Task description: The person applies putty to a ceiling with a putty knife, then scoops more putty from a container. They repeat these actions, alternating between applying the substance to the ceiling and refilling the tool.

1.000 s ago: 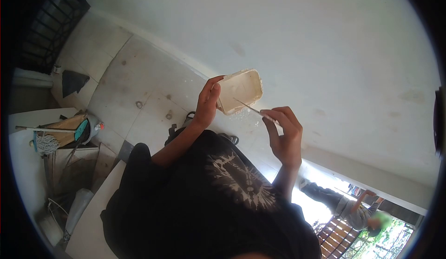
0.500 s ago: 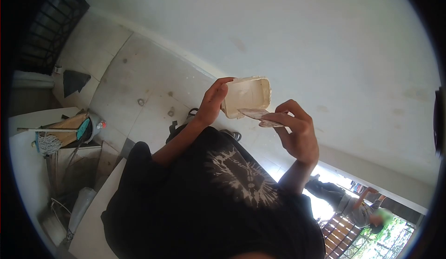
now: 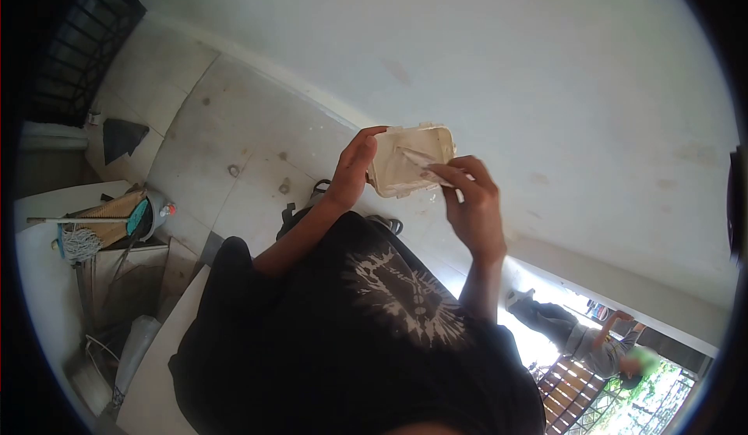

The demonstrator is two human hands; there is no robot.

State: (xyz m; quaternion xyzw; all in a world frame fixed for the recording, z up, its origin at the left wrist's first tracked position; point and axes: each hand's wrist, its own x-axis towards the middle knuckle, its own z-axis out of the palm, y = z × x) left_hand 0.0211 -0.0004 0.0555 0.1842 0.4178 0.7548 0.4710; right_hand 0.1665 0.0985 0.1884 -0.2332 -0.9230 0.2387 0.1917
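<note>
A cream rectangular container with smeared edges is tilted so its inside faces me. My left hand grips it by its left side, thumb near the rim. Closed around a thin, pale, smeared scraper, my right hand is at the container's right side. The scraper's blade lies inside the container, over the pale material there. My right fingers partly cover the scraper.
A pale wall with faint patches rises beyond my hands. On the left are a mop, a bucket and a dark piece on the tiled floor. Another person is at the lower right.
My right hand has moved left and slightly up, bringing the scraper from the container's lower right edge to its inside. My left hand still holds the container, nearly unmoved.
</note>
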